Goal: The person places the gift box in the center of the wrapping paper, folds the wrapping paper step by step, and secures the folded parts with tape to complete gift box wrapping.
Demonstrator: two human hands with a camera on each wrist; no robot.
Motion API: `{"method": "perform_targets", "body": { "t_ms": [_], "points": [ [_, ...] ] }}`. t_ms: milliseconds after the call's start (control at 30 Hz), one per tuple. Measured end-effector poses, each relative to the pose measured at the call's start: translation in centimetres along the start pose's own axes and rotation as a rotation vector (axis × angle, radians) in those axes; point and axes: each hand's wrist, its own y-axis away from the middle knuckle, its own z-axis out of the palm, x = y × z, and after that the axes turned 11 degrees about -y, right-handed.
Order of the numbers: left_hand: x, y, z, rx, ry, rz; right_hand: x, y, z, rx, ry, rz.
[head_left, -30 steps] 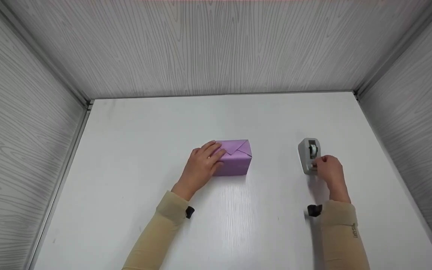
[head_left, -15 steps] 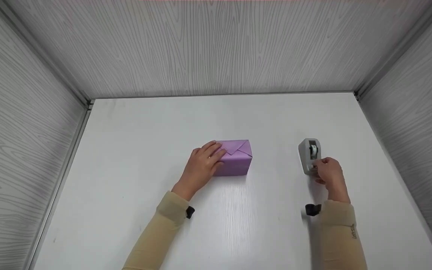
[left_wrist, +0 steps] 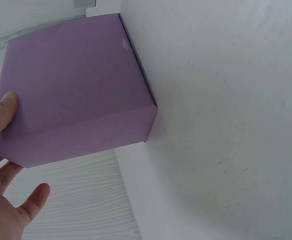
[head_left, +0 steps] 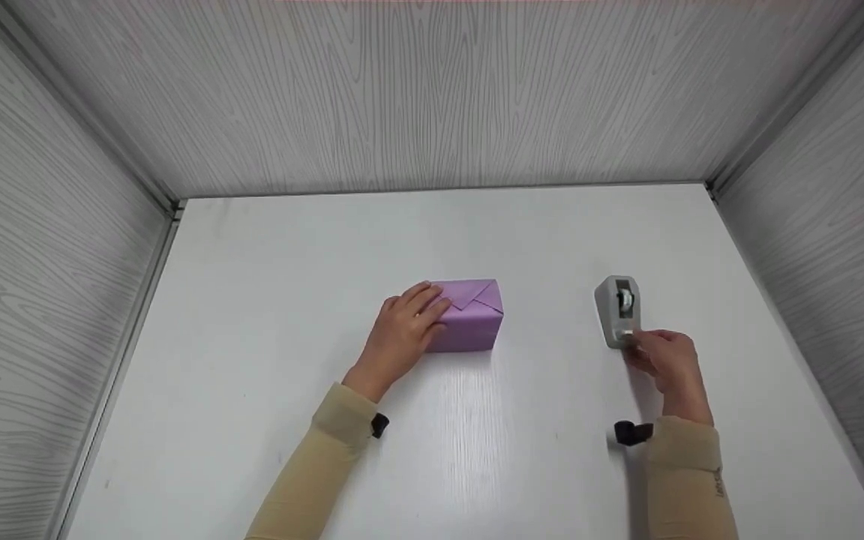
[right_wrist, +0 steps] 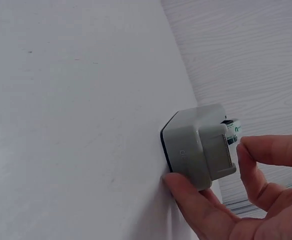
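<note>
A box wrapped in purple paper (head_left: 469, 330), its folded flap on top, stands mid-table. My left hand (head_left: 398, 337) grips its left end, fingers across the top and thumb against the near side; the left wrist view shows the thumb (left_wrist: 7, 107) on the purple paper (left_wrist: 76, 80). To the right stands a grey tape dispenser (head_left: 609, 311) with a tape roll (head_left: 625, 301) in it. My right hand (head_left: 668, 360) is at its front end. In the right wrist view, thumb and forefinger pinch beside the cutter, at the tape's end, while another finger (right_wrist: 186, 195) touches the dispenser's base (right_wrist: 186, 155).
The white table (head_left: 327, 247) is bounded at the back by a wood-grain panel (head_left: 432, 97), with similar panels at both sides. A black wrist camera (head_left: 631, 433) sits beside the right cuff, and another (head_left: 379, 425) beside the left cuff.
My right hand has shifted down and slightly right along the dispenser, from near the roll to the front end. The left hand and the wrapped box have stayed put.
</note>
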Motion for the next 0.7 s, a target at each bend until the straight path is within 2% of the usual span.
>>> {"method": "perform_targets", "body": {
  "t_ms": [167, 433, 567, 700],
  "points": [
    [0.1, 0.0, -0.1, -0.014, 0.005, -0.008, 0.5, 0.1, -0.6, -0.043, -0.078, -0.009],
    [0.0, -0.1, 0.1, 0.036, 0.014, 0.013, 1.4, 0.2, -1.2, -0.084, -0.146, -0.098],
    [0.0, -0.1, 0.1, 0.035, 0.018, 0.014, 1.7, 0.2, -1.7, -0.103, -0.161, -0.091],
    [0.0, -0.1, 0.1, 0.021, 0.023, 0.006, 2.0, 0.2, -2.0, -0.151, -0.222, -0.078]
  ]
}}
